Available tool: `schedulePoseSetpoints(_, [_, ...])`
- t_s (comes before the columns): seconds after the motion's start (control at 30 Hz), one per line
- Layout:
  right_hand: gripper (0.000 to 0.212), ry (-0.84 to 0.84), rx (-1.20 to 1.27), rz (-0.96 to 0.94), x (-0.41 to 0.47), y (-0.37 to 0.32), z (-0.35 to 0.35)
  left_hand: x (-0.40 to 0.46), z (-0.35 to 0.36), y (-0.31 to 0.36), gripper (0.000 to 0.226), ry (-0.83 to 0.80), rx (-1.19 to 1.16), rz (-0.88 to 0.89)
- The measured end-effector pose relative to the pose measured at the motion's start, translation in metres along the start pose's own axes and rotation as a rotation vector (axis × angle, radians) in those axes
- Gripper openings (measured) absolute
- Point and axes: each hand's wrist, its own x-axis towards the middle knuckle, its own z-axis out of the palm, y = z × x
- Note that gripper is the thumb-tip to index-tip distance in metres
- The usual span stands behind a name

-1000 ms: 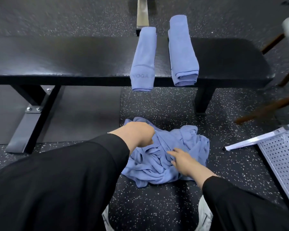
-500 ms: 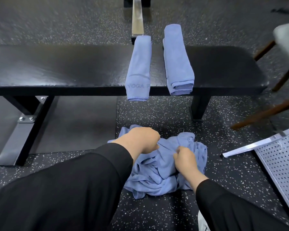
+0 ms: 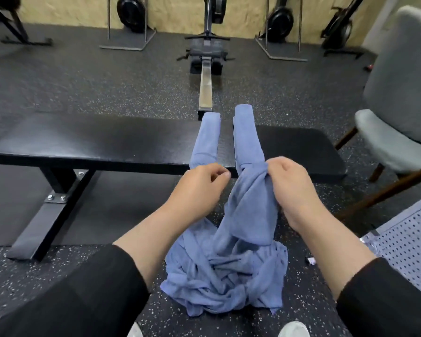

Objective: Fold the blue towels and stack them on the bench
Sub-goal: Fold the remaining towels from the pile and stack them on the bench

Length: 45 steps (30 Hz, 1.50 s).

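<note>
Crumpled blue towel (image 3: 229, 276) heaped on the speckled floor (image 3: 107, 88) near the feet, one end drawn up toward the bench (image 3: 107, 142). Gripped at that raised end by the right hand (image 3: 292, 188), fingers curled round a bunched fold. Left hand (image 3: 197, 188) just beside the cloth, fingers loosely curled, thumb and forefinger close together; cannot tell whether an edge is pinched there. Two folded towels already across the bench: left folded towel (image 3: 206, 139) and right folded towel (image 3: 247, 137), side by side, not stacked.

Could go wrong: lifted by a bunch and not a corner, likely to stay twisted and fold crooked; lower folds look tangled, perhaps more than one towel, so a second could drag up along. Swinging cloth could also brush the right folded towel, whose near end hangs off the bench edge.

Hidden: near ends of both folded towels behind the hands; right fingertips buried in cloth. Grey chair (image 3: 399, 105) and perforated panel (image 3: 408, 244) cut off at right.
</note>
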Motion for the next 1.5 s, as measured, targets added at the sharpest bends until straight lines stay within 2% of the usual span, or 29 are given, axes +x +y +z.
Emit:
schedulePoseSetpoints(0.1, [0.023, -0.072, 0.23, 0.126, -0.013, -0.023, -0.016, -0.022, -0.012, 0.01, 0.023, 0.064, -0.131, 0.019])
schedulePoseSetpoints(0.2, [0.029, -0.09, 0.407, 0.258, -0.02, -0.026, -0.018, -0.035, -0.014, 0.013, 0.025, 0.073, -0.135, 0.022])
schedulePoseSetpoints(0.33, [0.029, -0.103, 0.617, 0.323, -0.011, -0.026, -0.009, -0.041, -0.01, 0.009, 0.012, -0.057, -0.097, 0.13])
schedulePoseSetpoints(0.37, [0.029, -0.108, 0.675, 0.347, -0.008, -0.024, -0.007, -0.041, -0.01, 0.007, 0.018, -0.096, -0.044, 0.163])
schedulePoseSetpoints(0.5, [0.033, -0.152, 0.882, 0.45, -0.004, -0.018, 0.001, -0.038, -0.012, 0.002, 0.076, -0.259, 0.115, 0.216])
schedulePoseSetpoints(0.57, [0.032, -0.129, 0.963, 0.481, -0.001, -0.016, 0.004, -0.037, -0.008, 0.002, 0.085, -0.257, 0.201, 0.147])
schedulePoseSetpoints(0.67, [0.027, -0.054, 1.049, 0.529, 0.003, -0.011, 0.007, -0.032, 0.002, 0.004, 0.054, -0.037, 0.156, -0.105])
schedulePoseSetpoints(0.7, [0.026, -0.036, 1.075, 0.545, 0.004, -0.01, 0.008, -0.03, 0.005, 0.004, 0.059, -0.05, 0.175, -0.173])
schedulePoseSetpoints(0.77, [0.024, -0.013, 1.106, 0.561, 0.004, -0.008, 0.01, -0.03, 0.014, 0.004, 0.069, -0.183, 0.147, -0.263])
schedulePoseSetpoints(0.83, [0.024, 0.0, 1.11, 0.562, 0.004, -0.006, 0.013, -0.032, 0.021, 0.003, 0.06, -0.199, -0.027, -0.291])
schedulePoseSetpoints(0.93, [0.024, -0.03, 1.044, 0.537, 0.005, -0.004, 0.015, -0.027, 0.024, -0.001, 0.048, 0.0, -0.217, -0.231])
schedulePoseSetpoints(1.0, [0.025, -0.095, 0.851, 0.479, 0.007, 0.002, 0.013, -0.018, 0.02, -0.005, 0.043, 0.116, -0.277, -0.217])
schedulePoseSetpoints(1.07, [0.025, -0.16, 0.489, 0.369, 0.009, 0.007, 0.008, -0.008, 0.012, -0.008, 0.04, 0.182, -0.316, -0.193])
schedulePoseSetpoints(1.13, [0.022, -0.19, 0.024, 0.215, 0.009, 0.01, 0.003, -0.002, 0.002, -0.007, 0.037, 0.194, -0.3, -0.134])
schedulePoseSetpoints(1.2, [0.008, -0.222, -0.344, 0.054, 0.005, 0.008, 0.001, 0.002, -0.007, -0.004, 0.032, 0.144, -0.31, -0.082])
schedulePoseSetpoints(1.23, [0.005, -0.246, -0.425, -0.008, 0.003, 0.007, 0.0, 0.003, -0.01, -0.003, 0.032, 0.088, -0.316, -0.064])
schedulePoseSetpoints(1.3, [0.023, -0.343, -0.4, -0.081, 0.0, 0.005, 0.001, 0.003, -0.015, -0.001, 0.032, -0.064, -0.246, -0.002])
schedulePoseSetpoints(1.4, [0.052, -0.605, -0.249, -0.165, -0.005, -0.001, 0.005, 0.0, -0.014, 0.003, 0.025, -0.252, -0.156, 0.073])
schedulePoseSetpoints(1.43, [0.053, -0.686, -0.209, -0.177, -0.007, -0.002, 0.007, -0.001, -0.014, 0.005, 0.022, -0.268, -0.158, 0.078])
schedulePoseSetpoints(1.5, [0.036, -0.757, -0.178, -0.197, -0.008, -0.002, 0.01, -0.001, -0.014, 0.005, 0.024, -0.252, -0.15, 0.077])
